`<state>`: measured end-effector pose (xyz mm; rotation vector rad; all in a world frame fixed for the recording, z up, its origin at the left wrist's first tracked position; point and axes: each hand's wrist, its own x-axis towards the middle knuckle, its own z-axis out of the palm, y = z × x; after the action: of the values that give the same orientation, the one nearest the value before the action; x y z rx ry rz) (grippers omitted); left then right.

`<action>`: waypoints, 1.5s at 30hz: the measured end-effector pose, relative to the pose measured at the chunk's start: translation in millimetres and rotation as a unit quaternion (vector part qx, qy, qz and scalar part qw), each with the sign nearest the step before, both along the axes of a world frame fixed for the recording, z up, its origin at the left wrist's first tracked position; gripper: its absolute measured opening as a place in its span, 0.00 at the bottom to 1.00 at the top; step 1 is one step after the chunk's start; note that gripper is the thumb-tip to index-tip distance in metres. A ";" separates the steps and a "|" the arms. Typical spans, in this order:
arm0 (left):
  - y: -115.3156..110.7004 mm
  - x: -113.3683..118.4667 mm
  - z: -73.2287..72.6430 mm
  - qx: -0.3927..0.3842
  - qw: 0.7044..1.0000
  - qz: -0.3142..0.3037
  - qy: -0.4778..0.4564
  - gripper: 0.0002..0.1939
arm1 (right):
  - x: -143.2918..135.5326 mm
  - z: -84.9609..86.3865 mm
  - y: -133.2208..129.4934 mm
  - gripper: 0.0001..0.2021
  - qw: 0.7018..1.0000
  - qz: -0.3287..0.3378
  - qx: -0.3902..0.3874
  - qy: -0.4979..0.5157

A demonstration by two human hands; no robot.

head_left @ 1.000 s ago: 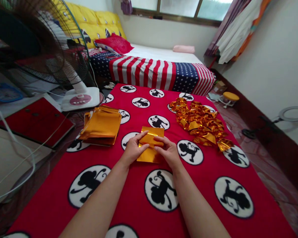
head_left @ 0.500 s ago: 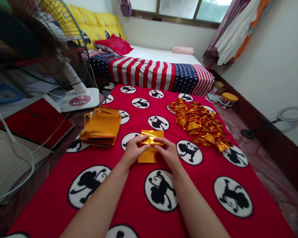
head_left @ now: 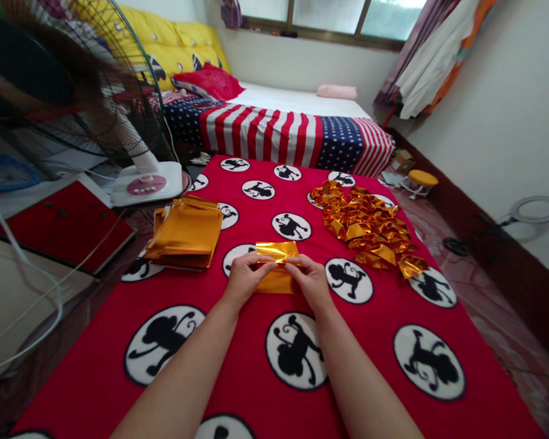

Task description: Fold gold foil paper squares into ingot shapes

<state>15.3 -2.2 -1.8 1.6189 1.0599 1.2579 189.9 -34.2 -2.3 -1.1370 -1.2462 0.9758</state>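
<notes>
A sheet of gold foil paper (head_left: 277, 281) lies in front of me, creased across its middle, with its shiny far part (head_left: 277, 250) tilted up. My left hand (head_left: 249, 274) pinches the crease from the left, thumb on the near side. From the right, my right hand (head_left: 308, 277) pinches the same crease, its thumb close to the other one. The fingertips behind the fold are partly hidden. To the left sits a stack of flat gold foil sheets (head_left: 183, 228). Several folded gold foil pieces (head_left: 361, 225) are heaped in rows to the right.
A red cloth with monkey prints (head_left: 238, 366) covers the surface under my hands. A white fan base (head_left: 146, 183) stands at the left, its blades blurred. Behind is a bed with a striped, starred cover (head_left: 274, 131). A yellow stool (head_left: 422, 178) stands on the floor at right.
The foil's far part now stands more raised and catches more light. Both thumbs have shifted slightly up to the crease, and the sheet's near edge sits a bit farther away.
</notes>
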 end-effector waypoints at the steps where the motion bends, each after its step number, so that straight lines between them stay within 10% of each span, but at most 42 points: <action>1: 0.0 -0.1 -0.1 0.003 1.000 0.003 0.004 0.09 | -0.1 -0.3 -0.2 0.06 1.000 0.000 -0.007 0.006; 45: -0.9 5.1 -6.4 -0.120 0.990 -0.012 -0.071 0.22 | -3.5 -1.8 -0.8 0.21 0.994 -0.029 -0.070 0.085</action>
<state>20.4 -3.1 -8.2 1.3380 1.0557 1.1620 186.4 -35.0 -4.1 -1.1657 -1.0156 1.1046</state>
